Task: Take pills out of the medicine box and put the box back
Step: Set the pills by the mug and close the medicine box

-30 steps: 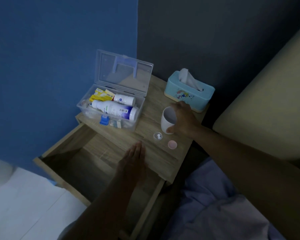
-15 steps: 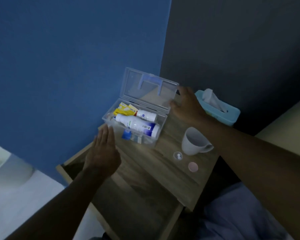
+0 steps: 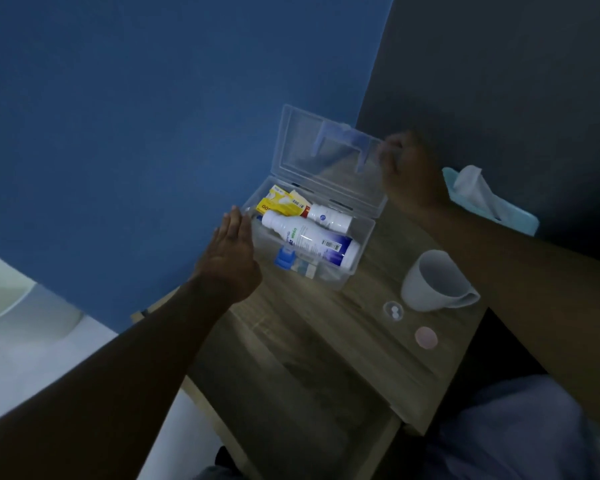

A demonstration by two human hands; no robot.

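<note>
The clear plastic medicine box (image 3: 362, 252) stands open on the wooden nightstand (image 3: 329, 337). Inside lie a large white bottle (image 3: 309, 242), a smaller white bottle (image 3: 329, 216), a yellow packet (image 3: 281, 202) and a blue item (image 3: 284, 258). Its raised lid (image 3: 302, 150) has a blue handle. My right hand (image 3: 407, 171) grips the lid's upper right corner. Flat, with its fingers together, my left hand (image 3: 231, 256) rests against the box's left end. A small clear cap holding two white pills (image 3: 393, 310) and a pink round cap (image 3: 426, 337) lie on the nightstand.
A white mug (image 3: 430, 282) stands right of the box, beside the pills. A light blue tissue box (image 3: 492, 206) sits at the back right. The nightstand's drawer (image 3: 291, 407) is open below. Blue and dark walls stand behind; pale fabric lies at the lower right.
My right hand left the mug and moved up to the lid's corner. My left hand travelled from the nightstand's front edge to the box's left end. The view swung left.
</note>
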